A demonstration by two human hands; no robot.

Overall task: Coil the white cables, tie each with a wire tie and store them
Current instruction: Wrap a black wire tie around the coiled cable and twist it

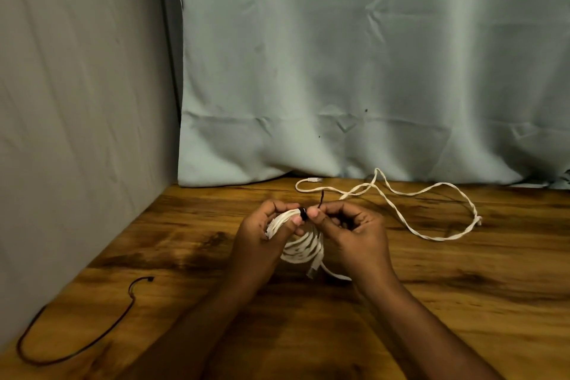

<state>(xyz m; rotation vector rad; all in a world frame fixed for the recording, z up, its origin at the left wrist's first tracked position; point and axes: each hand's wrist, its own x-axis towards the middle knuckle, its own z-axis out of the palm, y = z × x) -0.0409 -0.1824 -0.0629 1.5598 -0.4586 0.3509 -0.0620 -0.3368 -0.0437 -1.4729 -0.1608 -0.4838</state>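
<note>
Hands (311, 234) on tied cable coil (303, 245)

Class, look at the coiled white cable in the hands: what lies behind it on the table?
Behind the coiled cable, a second white cable lies loose on the wooden table. Both hands hide the table directly beneath.

On table (462, 302), centre: coil (303, 248) held between left hand (262, 234) and right hand (354, 231), tie (303, 213) at coil's far edge. Far right: loose cable (410, 222). Near left: wire (92, 339). Behind table: curtain (370, 71). Left: wall (77, 102).
</note>
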